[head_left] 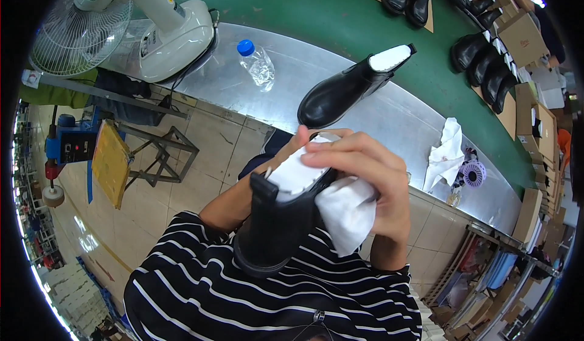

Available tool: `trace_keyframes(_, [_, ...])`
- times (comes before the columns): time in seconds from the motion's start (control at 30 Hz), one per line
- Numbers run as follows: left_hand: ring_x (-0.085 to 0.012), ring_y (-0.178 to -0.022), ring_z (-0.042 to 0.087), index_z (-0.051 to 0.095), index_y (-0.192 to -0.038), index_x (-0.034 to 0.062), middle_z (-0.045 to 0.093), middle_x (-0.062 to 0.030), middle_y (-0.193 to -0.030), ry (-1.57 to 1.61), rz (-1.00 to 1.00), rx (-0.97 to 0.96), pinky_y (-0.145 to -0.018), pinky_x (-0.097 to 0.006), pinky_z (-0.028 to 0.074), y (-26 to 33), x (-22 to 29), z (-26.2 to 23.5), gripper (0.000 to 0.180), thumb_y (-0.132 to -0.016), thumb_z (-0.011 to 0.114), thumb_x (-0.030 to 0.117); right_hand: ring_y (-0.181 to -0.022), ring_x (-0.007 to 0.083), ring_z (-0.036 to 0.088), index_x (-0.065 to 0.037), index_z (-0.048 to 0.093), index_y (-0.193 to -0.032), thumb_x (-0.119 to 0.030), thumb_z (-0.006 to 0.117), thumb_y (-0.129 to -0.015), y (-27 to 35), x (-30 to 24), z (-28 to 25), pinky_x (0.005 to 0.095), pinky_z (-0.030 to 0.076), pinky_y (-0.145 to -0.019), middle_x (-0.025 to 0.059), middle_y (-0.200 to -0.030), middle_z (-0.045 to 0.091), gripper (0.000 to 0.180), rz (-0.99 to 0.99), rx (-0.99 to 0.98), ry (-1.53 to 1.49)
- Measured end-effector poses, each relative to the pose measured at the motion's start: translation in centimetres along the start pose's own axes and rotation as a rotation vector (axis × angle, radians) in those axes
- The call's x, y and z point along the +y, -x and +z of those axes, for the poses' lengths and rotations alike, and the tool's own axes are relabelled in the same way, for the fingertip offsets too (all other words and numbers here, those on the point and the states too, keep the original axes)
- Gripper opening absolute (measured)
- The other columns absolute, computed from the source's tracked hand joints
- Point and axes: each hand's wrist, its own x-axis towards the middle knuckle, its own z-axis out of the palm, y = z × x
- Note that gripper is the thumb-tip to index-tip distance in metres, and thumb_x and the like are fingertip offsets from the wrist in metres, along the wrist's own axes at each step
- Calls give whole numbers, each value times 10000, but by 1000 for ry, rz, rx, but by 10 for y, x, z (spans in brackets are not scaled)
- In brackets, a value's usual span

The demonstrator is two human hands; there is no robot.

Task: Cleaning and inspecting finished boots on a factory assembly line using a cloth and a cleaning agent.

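A black ankle boot (271, 234) is held up in front of my chest, its opening stuffed with white paper (295, 177). My left hand (291, 150) grips it from the far left side, thumb showing above the rim; its other fingers are mostly hidden behind the boot. Bunched in my right hand (386, 173) is a white cloth (347, 213), pressed against the boot's right side, with fingertips reaching over the stuffing. A second black boot (337, 97), also stuffed with white, lies on the metal table edge (292, 55) just beyond my hands.
Left on the table stand a white fan (176, 43) and a plastic bottle (258, 67) with a blue cap. To the right lie a crumpled white cloth (445, 155) and a small purple fan (472, 174). More black boots (407, 0) stand across the green surface (316, 12).
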Motion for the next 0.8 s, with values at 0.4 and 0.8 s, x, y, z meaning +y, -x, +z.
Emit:
trace_keyframes(0.4, [-200, -662, 657, 549, -926, 8, 644, -90, -761, -974, 102, 29, -600, -280, 504, 14, 66, 47, 787, -735, 628, 768, -541, 52, 427, 14, 667, -1004, -596, 526, -898, 46, -2, -27, 215, 321, -484, 102, -993, 660, 636, 491, 92, -263])
trace_keyframes(0.8, [-158, -653, 656, 595, -905, -18, 642, -58, -730, -1360, 27, 83, -594, -258, 483, 8, 55, 48, 824, -732, 614, 788, -685, 213, 640, -31, 614, -924, -269, 685, -784, 52, 28, -14, 313, 449, -603, 95, -779, 646, 285, 119, -288, -324])
